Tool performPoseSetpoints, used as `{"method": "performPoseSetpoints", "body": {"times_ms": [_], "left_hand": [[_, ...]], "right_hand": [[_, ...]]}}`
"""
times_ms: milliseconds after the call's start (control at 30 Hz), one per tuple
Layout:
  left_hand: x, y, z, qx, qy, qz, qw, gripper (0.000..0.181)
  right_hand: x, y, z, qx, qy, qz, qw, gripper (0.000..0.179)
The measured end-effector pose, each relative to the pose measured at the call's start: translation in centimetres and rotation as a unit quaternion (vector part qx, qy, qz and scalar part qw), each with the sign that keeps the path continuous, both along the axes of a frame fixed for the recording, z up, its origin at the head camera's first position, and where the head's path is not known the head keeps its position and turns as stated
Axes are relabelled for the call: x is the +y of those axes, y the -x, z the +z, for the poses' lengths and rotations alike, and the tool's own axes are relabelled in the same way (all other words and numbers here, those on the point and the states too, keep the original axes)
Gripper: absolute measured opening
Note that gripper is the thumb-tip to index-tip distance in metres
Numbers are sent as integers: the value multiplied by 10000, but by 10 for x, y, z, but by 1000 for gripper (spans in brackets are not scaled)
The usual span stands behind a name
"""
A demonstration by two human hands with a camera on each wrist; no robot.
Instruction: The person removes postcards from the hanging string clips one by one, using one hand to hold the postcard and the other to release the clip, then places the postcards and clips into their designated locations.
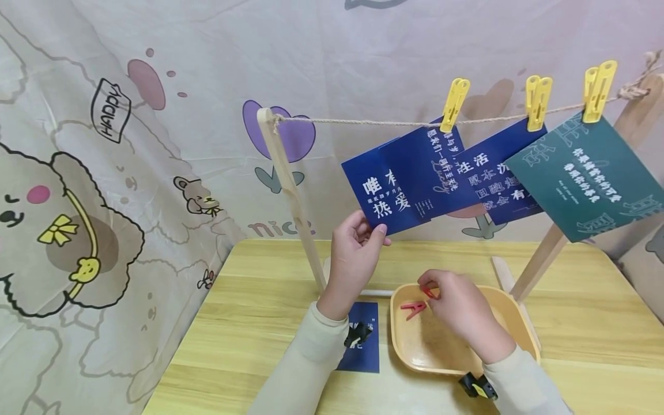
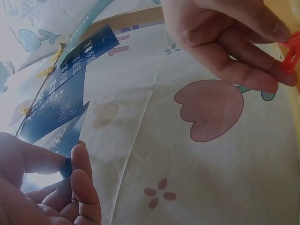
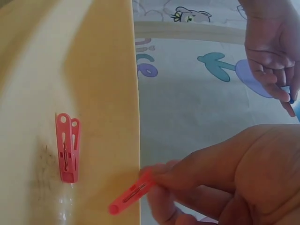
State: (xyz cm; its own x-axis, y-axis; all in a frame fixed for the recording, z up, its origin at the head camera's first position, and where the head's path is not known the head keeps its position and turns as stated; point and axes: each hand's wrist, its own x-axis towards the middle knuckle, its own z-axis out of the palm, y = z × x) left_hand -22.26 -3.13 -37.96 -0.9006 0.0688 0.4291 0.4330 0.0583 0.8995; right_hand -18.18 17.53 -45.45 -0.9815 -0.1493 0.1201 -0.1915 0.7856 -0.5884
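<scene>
Printed cloth point(image 1: 218, 69) behind a wood-grain counter point(image 1: 218, 340). Left hand point(image 1: 357, 249): fingers pinch a blue card point(image 1: 376, 195) by its lower edge, below the cord point(image 1: 358, 122). Right hand point(image 1: 459, 302): fingers pinch a red clothespin point(image 3: 131, 193) at the yellow tub point(image 1: 441, 349). Step, judged: fetching a pin. Next move probably calls for card top against cord, pin spread over both.

The held blue card point(image 1: 389, 193) reads 唯有热爱, the clipped blue card point(image 1: 422, 167) next to it has a scripty "Lucky", another blue card point(image 1: 493, 178) starts 生活, backdrop point(image 1: 228, 75) says "nice".
</scene>
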Motion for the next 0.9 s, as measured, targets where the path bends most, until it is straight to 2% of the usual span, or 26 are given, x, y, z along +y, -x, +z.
{"method": "performPoseSetpoints", "body": {"times_ms": [233,533,700,900], "left_hand": [[1,0,0,40,23,0,10000,30],[1,0,-1,56,1,-42,10000,30],[2,-1,-1,43,1,-56,10000,30],[2,-1,0,38,9,-102,9999,30]], "right_hand": [[0,-3,1,-77,-434,-7,9990,39],[-3,-1,-6,-440,-300,205,9984,49],[-4,0,-8,-507,-386,265,9976,45],[-5,0,-12,-859,-350,423,9948,34]]}}
